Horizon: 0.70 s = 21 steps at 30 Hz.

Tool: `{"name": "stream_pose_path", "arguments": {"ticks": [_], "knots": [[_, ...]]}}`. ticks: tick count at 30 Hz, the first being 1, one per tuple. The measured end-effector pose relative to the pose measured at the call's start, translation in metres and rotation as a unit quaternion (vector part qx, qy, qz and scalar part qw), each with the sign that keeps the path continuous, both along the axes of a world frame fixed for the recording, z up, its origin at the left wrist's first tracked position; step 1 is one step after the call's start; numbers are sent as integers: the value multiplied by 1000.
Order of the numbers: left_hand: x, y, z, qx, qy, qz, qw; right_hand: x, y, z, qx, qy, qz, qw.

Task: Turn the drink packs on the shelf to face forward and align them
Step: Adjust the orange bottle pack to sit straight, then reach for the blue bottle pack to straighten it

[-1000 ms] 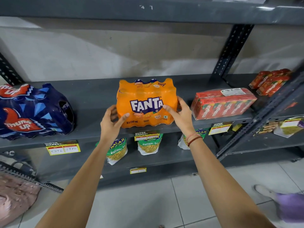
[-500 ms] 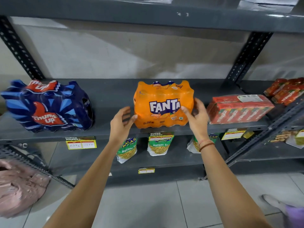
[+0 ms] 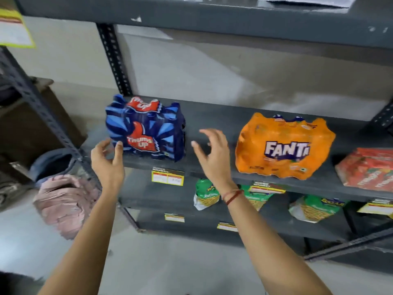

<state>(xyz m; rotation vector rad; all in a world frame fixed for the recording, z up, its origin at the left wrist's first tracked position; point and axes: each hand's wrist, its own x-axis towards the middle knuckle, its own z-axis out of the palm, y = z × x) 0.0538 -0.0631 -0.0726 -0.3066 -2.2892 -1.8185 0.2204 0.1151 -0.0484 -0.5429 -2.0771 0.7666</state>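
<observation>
A blue Thums Up pack [image 3: 146,129] stands on the grey shelf [image 3: 212,122] at its left end, turned a little so its logo faces front-left. An orange Fanta pack [image 3: 284,146] stands to its right, logo forward, near the shelf's front edge. A red Maaza pack [image 3: 369,167] lies at the far right, partly cut off. My left hand [image 3: 107,161] is open just left of the Thums Up pack, the thumb close to its lower corner. My right hand [image 3: 212,155] is open between the two packs, touching neither.
Yellow price tags [image 3: 167,176] hang on the shelf's front edge. Green snack bags [image 3: 206,194] sit on the lower shelf. A slotted upright post [image 3: 113,58] rises behind the blue pack. A pink bag [image 3: 63,203] lies on the floor at the left.
Both hands have let go of the Fanta pack and moved left to either side of the Thums Up pack. The view has swung left.
</observation>
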Motion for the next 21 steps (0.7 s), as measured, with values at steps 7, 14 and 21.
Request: {"name": "stream_pose_path", "arguments": {"ticks": [7, 14, 21], "knots": [[-56, -11, 0, -54, -119, -89, 987, -58, -18, -34, -168, -108, 60, 978], [-59, 8, -5, -14, -181, -146, 972, -67, -14, -49, -136, -122, 48, 982], [-33, 20, -6, -32, -148, -170, 974, -42, 0, -52, -133, -115, 39, 984]]}}
